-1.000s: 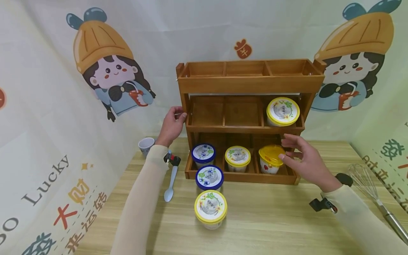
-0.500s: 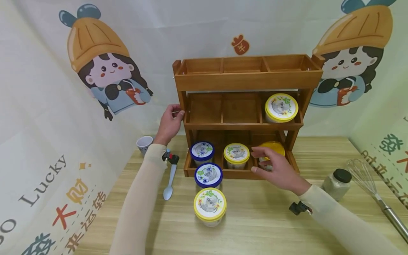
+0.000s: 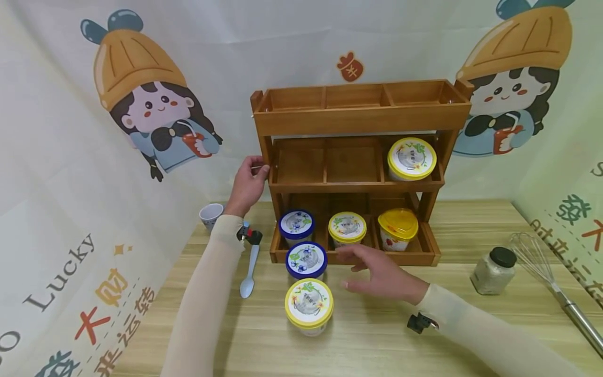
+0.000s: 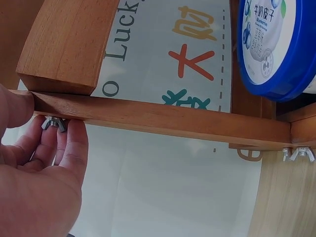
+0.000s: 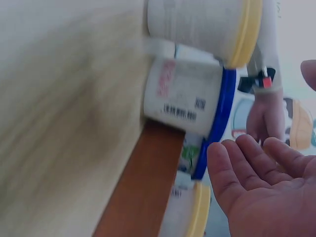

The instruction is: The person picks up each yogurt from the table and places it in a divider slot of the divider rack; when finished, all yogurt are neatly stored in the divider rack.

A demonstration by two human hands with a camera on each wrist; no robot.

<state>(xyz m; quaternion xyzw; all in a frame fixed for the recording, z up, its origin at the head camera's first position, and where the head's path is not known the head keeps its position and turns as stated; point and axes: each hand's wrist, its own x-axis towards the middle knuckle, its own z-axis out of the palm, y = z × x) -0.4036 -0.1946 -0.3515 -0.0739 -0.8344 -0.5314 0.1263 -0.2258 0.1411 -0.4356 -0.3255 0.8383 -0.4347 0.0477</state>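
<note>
My left hand (image 3: 247, 183) grips the left post of the three-tier wooden shelf (image 3: 363, 123). In the left wrist view its thumb lies over the post (image 4: 173, 121), fingers under it beside a wing nut (image 4: 53, 123). My right hand (image 3: 383, 275), fingers spread and holding nothing, is over the table before the bottom tier. To its left stand a blue-lidded tub (image 3: 306, 259) and, nearer me, a yellow-lidded tub (image 3: 308, 305). The bottom tier holds another blue-lidded tub (image 3: 297, 224), a yellow-lidded tub (image 3: 347, 226) and a cup with a glossy yellow lid (image 3: 398, 225).
A yellow-lidded tub (image 3: 412, 158) sits in the middle tier's right compartment. Left of the shelf are a small cup (image 3: 210, 215) and a pale blue spoon (image 3: 249, 275). On the right lie a black-capped jar (image 3: 493, 271) and a whisk (image 3: 551, 285).
My right hand has moved left and toward me, from beside the glossy yellow-lidded cup to near the front tubs. That cup stays in the bottom tier. My left hand keeps holding the post.
</note>
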